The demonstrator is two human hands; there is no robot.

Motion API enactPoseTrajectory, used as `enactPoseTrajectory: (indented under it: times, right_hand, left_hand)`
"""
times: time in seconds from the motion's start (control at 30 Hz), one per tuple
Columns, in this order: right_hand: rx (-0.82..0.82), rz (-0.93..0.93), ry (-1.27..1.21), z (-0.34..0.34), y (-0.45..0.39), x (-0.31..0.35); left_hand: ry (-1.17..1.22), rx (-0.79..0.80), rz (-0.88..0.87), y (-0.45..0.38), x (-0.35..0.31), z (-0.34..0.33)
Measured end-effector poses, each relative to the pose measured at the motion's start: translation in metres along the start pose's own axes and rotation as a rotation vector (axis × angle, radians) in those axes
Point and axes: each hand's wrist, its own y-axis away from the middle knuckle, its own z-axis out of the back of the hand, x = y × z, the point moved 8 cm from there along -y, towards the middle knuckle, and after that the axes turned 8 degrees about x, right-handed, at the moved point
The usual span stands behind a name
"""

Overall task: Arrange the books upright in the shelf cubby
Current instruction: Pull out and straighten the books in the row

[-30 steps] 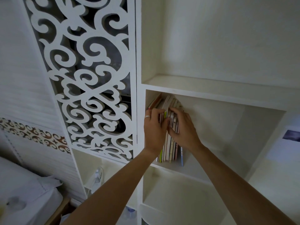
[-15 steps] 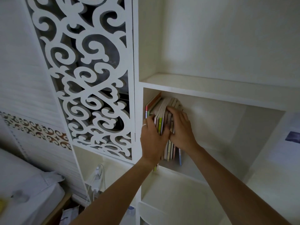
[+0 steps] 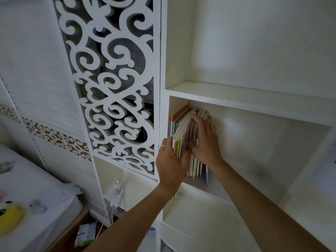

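Several thin books stand upright at the left end of a white shelf cubby, pressed against its left wall. My left hand, with a ring on one finger, grips a few books with green and yellow spines and holds them partly out past the shelf's front edge. My right hand lies flat on the fore-edges of the books to the right, fingers reaching to their tops. A blue-spined book is the rightmost one.
A white scrollwork panel stands left of the cubby. Another cubby lies above and one below. A bed with a yellow toy is at lower left. Cables hang under the panel.
My left hand has slid down the left books and drawn a few of them out toward me. My right hand stays pressed on the right books. The camera has shifted right.
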Motion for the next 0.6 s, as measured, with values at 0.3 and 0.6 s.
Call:
enactPoseTrajectory:
  times: [0.3,0.6]
  right_hand:
    - [0.064,-0.105,-0.072,-0.003,-0.015,0.006]
    - [0.134,-0.140,0.032,-0.017,-0.030,0.020]
  left_hand:
    - [0.016,-0.035,-0.025,0.017,-0.005,0.043]
    - [0.041,-0.072,-0.058,0.018,-0.004,0.082]
